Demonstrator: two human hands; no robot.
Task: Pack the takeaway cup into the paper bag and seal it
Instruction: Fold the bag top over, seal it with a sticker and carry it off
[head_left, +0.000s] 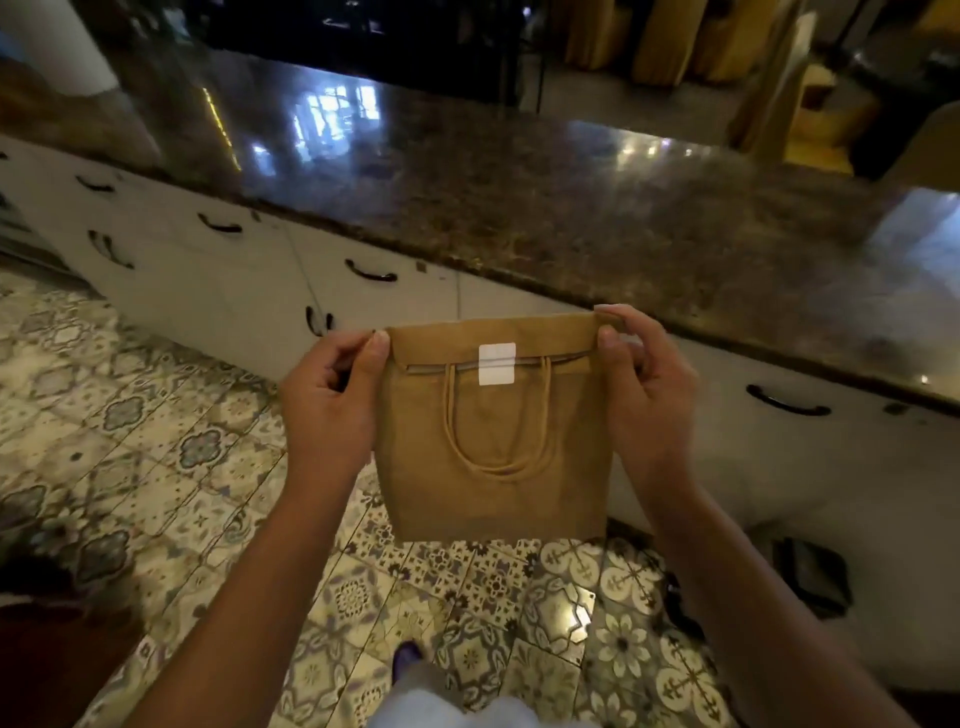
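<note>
Item: paper bag (493, 441), brown, top flap folded over, held in the air before the counter (571, 208), above the tiled floor (156, 467).
Seal: white sticker (496, 364) across the flap edge, seemingly stuck down.
Handles: twisted paper loops (498, 467), hanging flat against the front.
Cup: not visible; presumably inside.
Left hand (332, 405): pinching the top left corner.
Right hand (641, 384): pinching the top right corner.
Handling: likely light, creasable; keep upright, support the folded top corners or base.
</note>
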